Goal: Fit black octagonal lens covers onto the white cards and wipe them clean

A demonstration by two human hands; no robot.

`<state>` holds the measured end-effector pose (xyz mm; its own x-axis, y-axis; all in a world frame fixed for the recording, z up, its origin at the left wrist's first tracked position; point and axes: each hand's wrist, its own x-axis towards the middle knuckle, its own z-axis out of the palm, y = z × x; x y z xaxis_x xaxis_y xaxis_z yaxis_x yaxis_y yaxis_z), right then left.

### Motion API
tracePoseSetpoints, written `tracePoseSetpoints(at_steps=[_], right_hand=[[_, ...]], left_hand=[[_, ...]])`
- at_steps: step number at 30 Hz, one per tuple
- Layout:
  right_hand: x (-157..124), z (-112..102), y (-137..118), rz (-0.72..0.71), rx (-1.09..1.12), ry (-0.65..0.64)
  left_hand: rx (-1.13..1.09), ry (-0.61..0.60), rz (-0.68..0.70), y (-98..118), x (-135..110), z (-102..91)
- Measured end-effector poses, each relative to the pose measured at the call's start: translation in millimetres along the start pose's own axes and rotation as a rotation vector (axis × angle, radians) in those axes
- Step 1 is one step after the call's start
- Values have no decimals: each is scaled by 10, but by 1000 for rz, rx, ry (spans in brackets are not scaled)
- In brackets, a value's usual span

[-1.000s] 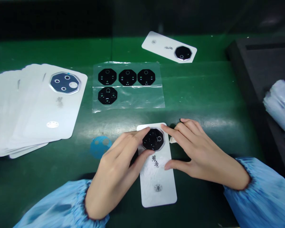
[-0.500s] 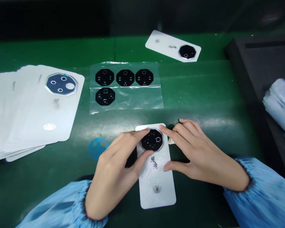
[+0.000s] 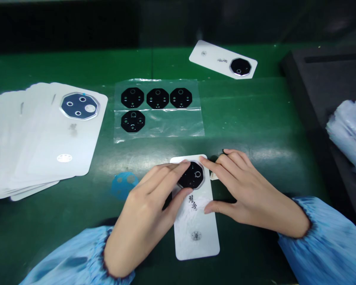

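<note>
A white phone back panel (image 3: 196, 221) with dark lettering and a round emblem lies upright before me. At its upper end sits a black octagonal lens cover (image 3: 197, 174), inside a silver rim. My left hand (image 3: 148, 206) straddles that cover, fingertips at its top edge and thumb at its bottom edge, hiding its left part. The index fingertip of my right hand (image 3: 246, 190) rests on the panel's top right corner, and its thumb presses the right edge, steadying the panel. A small pale scrap (image 3: 213, 176) shows beneath the right index finger.
Several black lens covers (image 3: 132, 97) lie on a clear plastic sheet (image 3: 178, 124). Left of it are fanned white panels (image 3: 44, 146); a blue film piece (image 3: 123, 185) lies nearer. Another panel (image 3: 222, 60) is at the back. A dark tray (image 3: 308, 87) holds plastic-wrapped items (image 3: 348, 126).
My left fingers have slid slightly right across the lens cover, covering more of its left side. The right hand keeps its place; the background has shifted a little with the camera.
</note>
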<state>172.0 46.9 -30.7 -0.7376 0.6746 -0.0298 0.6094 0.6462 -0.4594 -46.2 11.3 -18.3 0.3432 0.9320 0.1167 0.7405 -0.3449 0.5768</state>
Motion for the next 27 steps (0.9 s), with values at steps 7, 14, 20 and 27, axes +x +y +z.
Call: tracePoseSetpoints(at_steps=[7, 14, 20, 27], right_hand=[[-9, -4, 1, -1, -5, -5], [10, -12, -32, -1, 11, 4], [21, -34, -30, -52, -20, 9], [11, -86, -118, -75, -108, -38]], left_hand=[[51, -45, 35, 34, -12, -21], [68, -84, 75, 5, -4, 3], [75, -117, 91, 8, -25, 4], [4, -140, 14, -99, -81, -20]])
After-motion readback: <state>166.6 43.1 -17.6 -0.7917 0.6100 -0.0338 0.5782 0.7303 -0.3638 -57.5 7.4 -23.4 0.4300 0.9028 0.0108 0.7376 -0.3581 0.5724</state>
